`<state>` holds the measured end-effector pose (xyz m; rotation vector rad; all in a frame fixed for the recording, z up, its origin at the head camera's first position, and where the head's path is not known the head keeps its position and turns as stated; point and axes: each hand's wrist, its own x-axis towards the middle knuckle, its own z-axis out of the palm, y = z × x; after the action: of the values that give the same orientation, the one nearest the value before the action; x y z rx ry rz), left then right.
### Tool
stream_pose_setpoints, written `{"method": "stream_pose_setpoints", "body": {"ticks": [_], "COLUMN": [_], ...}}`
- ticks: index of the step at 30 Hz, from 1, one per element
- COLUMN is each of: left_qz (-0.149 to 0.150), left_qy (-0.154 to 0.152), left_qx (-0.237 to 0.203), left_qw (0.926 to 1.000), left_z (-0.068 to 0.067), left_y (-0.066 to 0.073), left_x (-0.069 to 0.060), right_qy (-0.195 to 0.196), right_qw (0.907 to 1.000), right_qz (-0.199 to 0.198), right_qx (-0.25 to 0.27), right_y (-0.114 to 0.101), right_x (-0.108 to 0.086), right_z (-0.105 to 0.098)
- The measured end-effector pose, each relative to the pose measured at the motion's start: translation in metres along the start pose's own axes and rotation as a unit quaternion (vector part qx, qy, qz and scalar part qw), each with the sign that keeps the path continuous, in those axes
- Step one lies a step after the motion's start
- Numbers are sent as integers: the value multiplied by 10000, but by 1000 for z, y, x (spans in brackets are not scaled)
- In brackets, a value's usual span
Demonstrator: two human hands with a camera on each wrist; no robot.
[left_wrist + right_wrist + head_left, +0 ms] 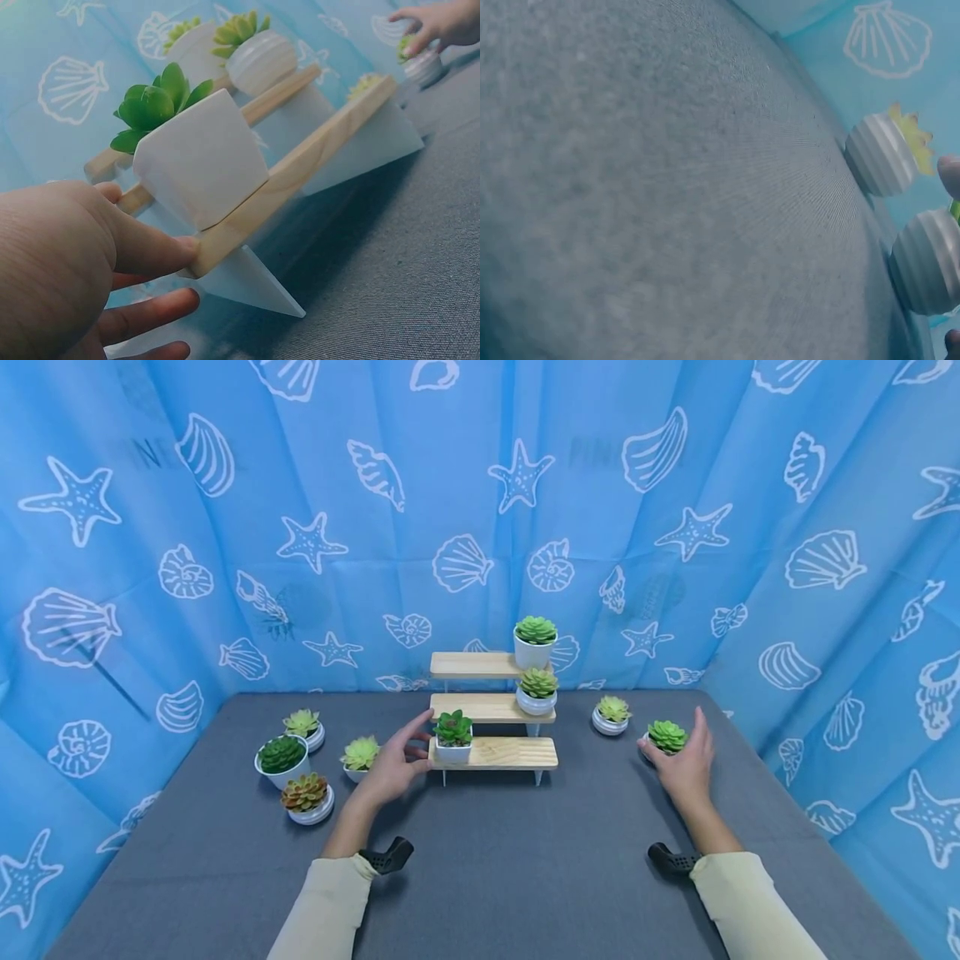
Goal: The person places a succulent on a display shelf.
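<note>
A gray table (570, 860) bears a three-tiered stand (474, 707), with four potted succulents (281, 755) left of it and two others (666, 735) right.

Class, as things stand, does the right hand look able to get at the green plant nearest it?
Probably yes: the right hand is spread around the green plant, thumb and fingers on opposite sides, and nothing visible blocks it.

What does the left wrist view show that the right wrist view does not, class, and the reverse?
Only left wrist: the stand, the square pot and two other pots on it, and the left hand.
Only right wrist: the pot under the pale plant.
Both: the right hand, the round pot by it, the curtain and the table.
</note>
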<state>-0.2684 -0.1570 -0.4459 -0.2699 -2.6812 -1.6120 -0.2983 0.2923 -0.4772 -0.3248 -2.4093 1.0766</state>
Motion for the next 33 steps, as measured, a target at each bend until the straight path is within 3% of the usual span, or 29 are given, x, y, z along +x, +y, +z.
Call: {"method": "stream_pose_setpoints", "body": {"ticks": [7, 13, 25, 33], "left_qz": [14, -2, 89, 76], "left_qy": [-17, -17, -5, -17], "left_qx": [-14, -19, -15, -120], "left_qw": [10000, 10000, 10000, 9999], "left_z": [0, 0, 0, 0], "left_y": [-1, -1, -1, -4], "left_x": [1, 0, 0, 1], "right_qy": [-489, -612, -510, -666], "right_qw": [9956, 9929, 9934, 9960], "right_qz": [691, 894, 840, 562], "right_qx": [-392, -493, -588, -201], "right_y": [11, 13, 8, -8], "right_x": [4, 4, -5, -22], "right_z": [3, 4, 6, 8]}}
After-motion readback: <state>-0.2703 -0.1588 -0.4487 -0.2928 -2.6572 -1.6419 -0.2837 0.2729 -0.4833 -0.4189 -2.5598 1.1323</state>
